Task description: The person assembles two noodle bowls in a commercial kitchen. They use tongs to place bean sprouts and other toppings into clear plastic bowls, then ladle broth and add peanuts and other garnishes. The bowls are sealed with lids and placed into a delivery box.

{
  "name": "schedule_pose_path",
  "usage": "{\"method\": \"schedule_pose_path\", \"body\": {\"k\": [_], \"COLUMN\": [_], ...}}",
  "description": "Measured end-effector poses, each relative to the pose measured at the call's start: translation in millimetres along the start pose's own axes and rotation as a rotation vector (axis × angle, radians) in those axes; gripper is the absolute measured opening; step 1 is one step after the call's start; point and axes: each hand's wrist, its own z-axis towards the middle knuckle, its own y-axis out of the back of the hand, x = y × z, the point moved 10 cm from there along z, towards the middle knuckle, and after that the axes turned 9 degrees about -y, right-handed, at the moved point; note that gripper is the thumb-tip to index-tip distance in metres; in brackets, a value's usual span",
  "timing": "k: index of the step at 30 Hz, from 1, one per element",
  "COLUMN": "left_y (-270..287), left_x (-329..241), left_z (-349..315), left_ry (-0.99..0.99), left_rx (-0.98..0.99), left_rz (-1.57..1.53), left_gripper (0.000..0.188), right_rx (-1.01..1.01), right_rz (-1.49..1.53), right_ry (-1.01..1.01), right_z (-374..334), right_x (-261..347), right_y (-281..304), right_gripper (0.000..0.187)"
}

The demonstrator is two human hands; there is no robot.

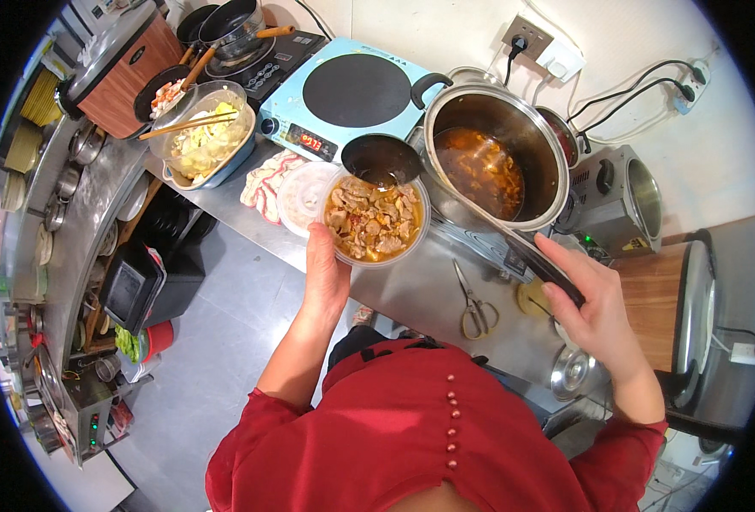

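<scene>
My left hand (pixel 324 271) grips a clear round plastic tub (pixel 379 256) filled with chunks of meat in brownish broth. In my right hand (pixel 589 294) is the black handle of a ladle (pixel 383 158). The ladle's dark bowl is tilted over the tub's far rim, with a little liquid at its lower edge. To the right of the tub stands a deep steel pot (pixel 556 183) holding reddish-brown stew, and the ladle's handle crosses in front of it. A white plastic lid (pixel 299 198) lies beside the tub, partly hidden by it.
A blue induction cooker (pixel 292 75) sits behind the tub. Scissors (pixel 477 314) lie on the steel counter (pixel 433 294). At left are a striped cloth (pixel 264 189), a bowl of cut vegetables (pixel 211 141) with chopsticks, and several pans (pixel 228 24). Another steel cooker (pixel 625 192) stands right of the pot.
</scene>
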Motion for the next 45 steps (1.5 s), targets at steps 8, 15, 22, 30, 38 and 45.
{"method": "schedule_pose_path", "body": {"k": [8, 15, 22, 30, 38, 45], "left_y": [-2, -6, 1, 1, -1, -3], "left_x": [3, 5, 3, 4, 5, 6], "left_z": [-1, 2, 3, 8, 6, 9], "left_ry": [0.065, 0.056, 0.027, 0.017, 0.029, 0.019], "left_rx": [-0.034, 0.012, -0.072, -0.056, -0.066, -0.052], "left_rz": [-0.065, -0.016, -0.022, -0.036, -0.027, -0.052], "left_gripper": [0.089, 0.091, 0.087, 0.084, 0.084, 0.087], "right_rx": [-0.004, -0.038, -0.012, 0.178, 0.228, 0.030], "right_rz": [-0.181, -0.143, 0.038, 0.366, 0.262, 0.141], "right_ry": [0.002, -0.019, -0.055, -0.306, -0.253, -0.130], "right_z": [-12, -18, -25, -28, -26, -19], "right_x": [0, -1, -6, -23, -18, -18], "right_y": [-6, -12, -7, -12, -24, -6], "right_gripper": [0.058, 0.053, 0.049, 0.044, 0.047, 0.049]}}
